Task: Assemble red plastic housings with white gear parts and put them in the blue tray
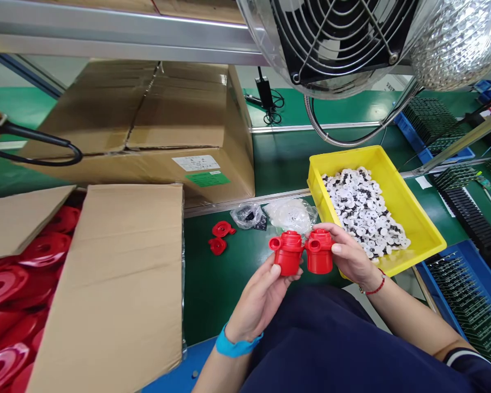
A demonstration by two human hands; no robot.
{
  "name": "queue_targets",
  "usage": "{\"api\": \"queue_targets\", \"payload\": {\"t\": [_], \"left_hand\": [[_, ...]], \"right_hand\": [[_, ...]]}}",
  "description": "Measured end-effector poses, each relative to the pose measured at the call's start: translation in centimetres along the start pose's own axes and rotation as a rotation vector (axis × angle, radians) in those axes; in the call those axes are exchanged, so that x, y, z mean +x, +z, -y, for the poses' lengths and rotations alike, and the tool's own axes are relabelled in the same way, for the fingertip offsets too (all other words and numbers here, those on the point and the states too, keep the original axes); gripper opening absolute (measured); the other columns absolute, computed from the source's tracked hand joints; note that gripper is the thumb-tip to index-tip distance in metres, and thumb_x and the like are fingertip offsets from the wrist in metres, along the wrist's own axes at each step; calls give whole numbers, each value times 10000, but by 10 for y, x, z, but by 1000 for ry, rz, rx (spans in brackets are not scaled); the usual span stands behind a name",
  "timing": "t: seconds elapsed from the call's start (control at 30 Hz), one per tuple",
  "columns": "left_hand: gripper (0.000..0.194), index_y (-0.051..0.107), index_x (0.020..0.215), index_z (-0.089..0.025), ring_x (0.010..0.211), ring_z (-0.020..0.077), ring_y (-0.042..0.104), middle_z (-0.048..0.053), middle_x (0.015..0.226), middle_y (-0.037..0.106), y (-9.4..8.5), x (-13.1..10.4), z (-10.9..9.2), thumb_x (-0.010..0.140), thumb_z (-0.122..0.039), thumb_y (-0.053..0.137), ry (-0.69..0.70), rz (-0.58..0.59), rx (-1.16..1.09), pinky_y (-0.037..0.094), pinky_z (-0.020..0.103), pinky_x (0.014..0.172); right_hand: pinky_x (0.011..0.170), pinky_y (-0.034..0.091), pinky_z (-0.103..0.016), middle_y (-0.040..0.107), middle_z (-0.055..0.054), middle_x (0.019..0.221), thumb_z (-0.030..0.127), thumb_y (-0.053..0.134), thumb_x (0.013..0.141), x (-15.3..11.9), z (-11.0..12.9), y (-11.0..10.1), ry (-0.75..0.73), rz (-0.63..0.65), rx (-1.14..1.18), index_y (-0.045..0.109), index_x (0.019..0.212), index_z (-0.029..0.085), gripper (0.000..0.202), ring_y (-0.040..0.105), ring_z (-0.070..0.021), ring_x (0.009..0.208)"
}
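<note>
My left hand (265, 292), with a blue band at the wrist, is closed around a red plastic housing (288, 257) that has a round side lug. Beside it, my right hand (354, 254) grips a second, similar red plastic housing (319, 256) by its right side. Both housings are upright, side by side, over the front edge of the green bench and my lap. Two small red plastic parts (220, 237) lie on the bench left of the hands. Just behind the housings are a clear bag of white pieces (292, 213) and a smaller clear bag with dark pieces (249, 215).
A yellow tray (419, 218) of small white and black parts stands at right. Left, an open carton (123, 273) holds red parts; a large closed carton (180, 120) is behind it. A fan (343, 38) hangs overhead. Blue trays of circuit boards (466, 300) are far right.
</note>
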State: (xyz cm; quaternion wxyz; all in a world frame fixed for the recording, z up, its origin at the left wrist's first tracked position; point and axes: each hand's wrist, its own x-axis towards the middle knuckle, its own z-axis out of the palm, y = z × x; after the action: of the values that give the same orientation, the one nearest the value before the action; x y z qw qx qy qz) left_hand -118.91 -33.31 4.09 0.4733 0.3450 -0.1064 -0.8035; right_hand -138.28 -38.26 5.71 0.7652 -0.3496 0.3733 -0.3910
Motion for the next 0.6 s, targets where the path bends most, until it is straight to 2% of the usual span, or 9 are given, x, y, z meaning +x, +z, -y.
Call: {"api": "queue_targets", "payload": {"t": [0.17,0.6], "left_hand": [[308,644,1112,-221,919,146,563,64,1146,573,3,-2,-2,825,-317,589,9,1,19,474,264,848],[326,631,1150,-276,922,145,582,34,1134,604,6,-11,-6,832,-328,577,78,129,33,484,253,855]], "right_hand": [[987,374,-366,541,-95,1113,366,621,738,-1,-2,-1,-17,35,10,496,1183,174,501,525,-184,1028],[928,409,-307,539,-91,1183,339,632,739,-6,2,4,-112,204,132,523,1191,187,490,546,-183,1038]]}}
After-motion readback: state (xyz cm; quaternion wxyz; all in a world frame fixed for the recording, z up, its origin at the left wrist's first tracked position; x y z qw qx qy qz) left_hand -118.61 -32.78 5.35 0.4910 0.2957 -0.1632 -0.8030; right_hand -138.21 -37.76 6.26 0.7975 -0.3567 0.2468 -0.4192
